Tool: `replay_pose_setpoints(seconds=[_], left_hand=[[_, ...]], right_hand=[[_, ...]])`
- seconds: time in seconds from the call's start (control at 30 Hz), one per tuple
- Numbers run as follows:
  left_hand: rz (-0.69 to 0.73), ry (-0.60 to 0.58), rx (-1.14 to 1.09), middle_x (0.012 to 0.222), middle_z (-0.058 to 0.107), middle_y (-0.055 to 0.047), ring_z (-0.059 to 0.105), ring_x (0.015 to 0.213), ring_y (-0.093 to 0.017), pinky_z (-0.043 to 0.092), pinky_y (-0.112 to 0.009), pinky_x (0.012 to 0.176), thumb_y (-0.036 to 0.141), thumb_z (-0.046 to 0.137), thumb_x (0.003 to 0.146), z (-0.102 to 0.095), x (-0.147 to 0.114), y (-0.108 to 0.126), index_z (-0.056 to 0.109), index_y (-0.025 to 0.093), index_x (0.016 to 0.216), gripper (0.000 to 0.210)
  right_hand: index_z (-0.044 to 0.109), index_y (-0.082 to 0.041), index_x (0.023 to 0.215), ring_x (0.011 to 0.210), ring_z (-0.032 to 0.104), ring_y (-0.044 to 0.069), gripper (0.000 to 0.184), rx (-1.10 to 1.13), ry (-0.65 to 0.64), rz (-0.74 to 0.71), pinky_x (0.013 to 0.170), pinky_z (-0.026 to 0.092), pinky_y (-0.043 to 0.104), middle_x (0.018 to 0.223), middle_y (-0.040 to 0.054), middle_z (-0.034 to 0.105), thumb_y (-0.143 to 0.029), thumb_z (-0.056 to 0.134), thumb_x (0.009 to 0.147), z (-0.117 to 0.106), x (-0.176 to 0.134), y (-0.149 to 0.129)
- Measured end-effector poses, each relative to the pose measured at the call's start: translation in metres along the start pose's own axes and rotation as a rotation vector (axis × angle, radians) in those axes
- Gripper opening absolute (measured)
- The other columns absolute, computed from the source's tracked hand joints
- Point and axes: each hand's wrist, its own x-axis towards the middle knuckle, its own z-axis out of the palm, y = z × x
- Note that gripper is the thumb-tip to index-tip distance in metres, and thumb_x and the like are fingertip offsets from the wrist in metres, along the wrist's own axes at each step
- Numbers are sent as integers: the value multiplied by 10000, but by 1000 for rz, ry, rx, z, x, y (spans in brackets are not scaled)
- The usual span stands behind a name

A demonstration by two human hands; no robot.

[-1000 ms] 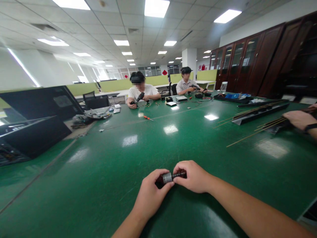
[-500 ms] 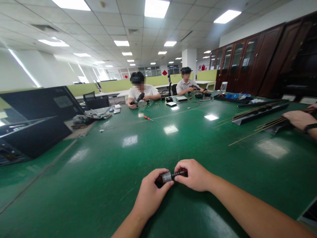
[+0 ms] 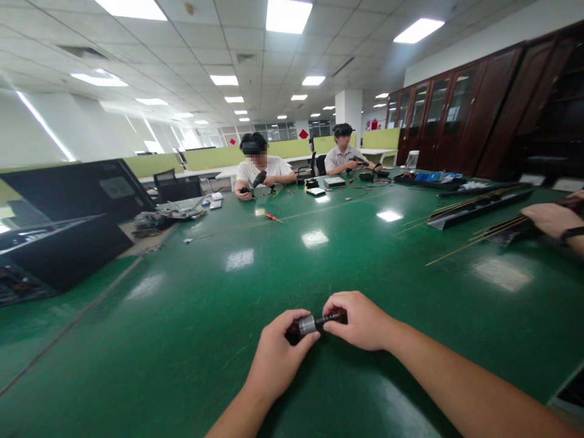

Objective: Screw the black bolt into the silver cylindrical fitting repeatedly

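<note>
A small motor-like part with a silver cylinder [image 3: 307, 325] and a thin, dark, ringed shaft [image 3: 329, 318] lies level between my two hands, close above the green table. My left hand [image 3: 280, 347] wraps the silver body, thumb below and fingers over its left end, which they partly hide. With bent fingers and thumb, my right hand [image 3: 358, 321] pinches the shaft. The shaft's far end disappears inside that hand. A dark collar shows between the two hands, where the cylinder meets the shaft.
An orange screwdriver [image 3: 272, 217] lies farther out on the green table [image 3: 255, 280]. Thin brass-coloured rods rest on a black channel [image 3: 479, 207] at right, near a co-worker's hand [image 3: 552, 219]. Large black panels [image 3: 77, 201] stand at left. Two people sit opposite, holding dark tools.
My right hand has shifted very slightly up and to the right, still on the shaft. My left hand stays almost in place. At right, the co-worker's lowest rod has moved slightly right.
</note>
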Motion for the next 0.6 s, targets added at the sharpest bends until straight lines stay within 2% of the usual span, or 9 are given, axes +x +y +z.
replay_pose_setpoints(seconds=[0.6], left_hand=[[6, 1, 6, 968, 730, -36, 675, 861, -229, 544, -372, 814, 307, 697, 788, -1, 1, 0, 686, 228, 1031, 256]], right_hand=[[687, -194, 864, 712, 576, 142, 85, 5, -8, 2, 654, 401, 246, 785, 2, 659, -217, 694, 783, -3, 0, -1]])
